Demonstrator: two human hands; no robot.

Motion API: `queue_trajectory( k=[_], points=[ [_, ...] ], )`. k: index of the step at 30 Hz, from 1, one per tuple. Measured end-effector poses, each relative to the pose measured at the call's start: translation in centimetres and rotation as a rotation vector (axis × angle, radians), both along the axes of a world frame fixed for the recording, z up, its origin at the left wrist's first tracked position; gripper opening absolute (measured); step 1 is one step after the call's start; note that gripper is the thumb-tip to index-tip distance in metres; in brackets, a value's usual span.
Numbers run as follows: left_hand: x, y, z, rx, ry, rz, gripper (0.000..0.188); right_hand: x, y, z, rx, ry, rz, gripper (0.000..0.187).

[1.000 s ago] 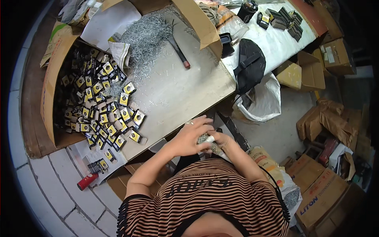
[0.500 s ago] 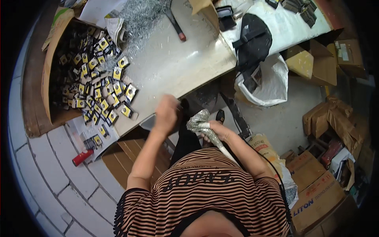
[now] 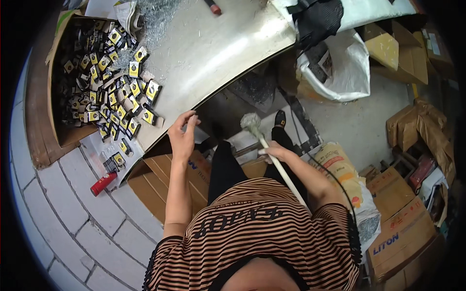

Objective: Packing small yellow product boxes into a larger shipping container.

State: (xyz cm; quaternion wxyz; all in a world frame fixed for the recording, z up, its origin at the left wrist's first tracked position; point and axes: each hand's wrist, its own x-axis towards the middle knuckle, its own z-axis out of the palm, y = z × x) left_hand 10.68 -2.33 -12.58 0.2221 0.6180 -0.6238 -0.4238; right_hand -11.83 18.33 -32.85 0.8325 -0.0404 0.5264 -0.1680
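Observation:
My right hand (image 3: 275,151) is closed around a pale stick (image 3: 282,173), held slantwise in front of my body. At the stick's far end is a greyish-white bundled head (image 3: 251,122), which looks like cloth or strands; its exact kind I cannot make out. My left hand (image 3: 182,137) is raised beside the front edge of the table (image 3: 218,63). Its fingers are somewhat bent and apart, with nothing visible in them. Closest to it on the table are several small yellow-and-black boxes (image 3: 153,90), spilling out of a large carton (image 3: 57,104).
Shiny metal pins or wires (image 3: 158,22) are heaped on the table, near a red-ended tool (image 3: 215,8). A red cylinder (image 3: 103,184) lies at the left. White sack (image 3: 340,80), cardboard boxes (image 3: 403,237) and a yellowish bag (image 3: 335,167) stand to the right. A black cable (image 3: 335,182) runs beside my right arm.
My left hand has moved left, away from the bundled head, and its fingers have spread. The bundled head has swung upward, away from my body, and the stick shows more. The view has shifted.

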Motion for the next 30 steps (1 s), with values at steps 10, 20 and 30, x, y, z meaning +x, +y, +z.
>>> queue_trajectory(
  k=[10, 20, 30],
  points=[
    [11.1, 1.6, -4.7, 0.358, 0.034, -0.042, 0.022, 11.4, 2.9, -16.1, 0.135, 0.374, 0.09, 0.016],
    [12.2, 5.2, -8.5, 0.576, 0.015, -0.137, 0.026, 18.1, 10.7, -15.7, 0.372, 0.392, 0.047, 0.03],
    [7.7, 4.2, -10.8, 0.647, -0.059, -0.272, 0.029, 14.1, 5.5, -15.2, 0.52, 0.223, -0.117, 0.024]
  ],
)
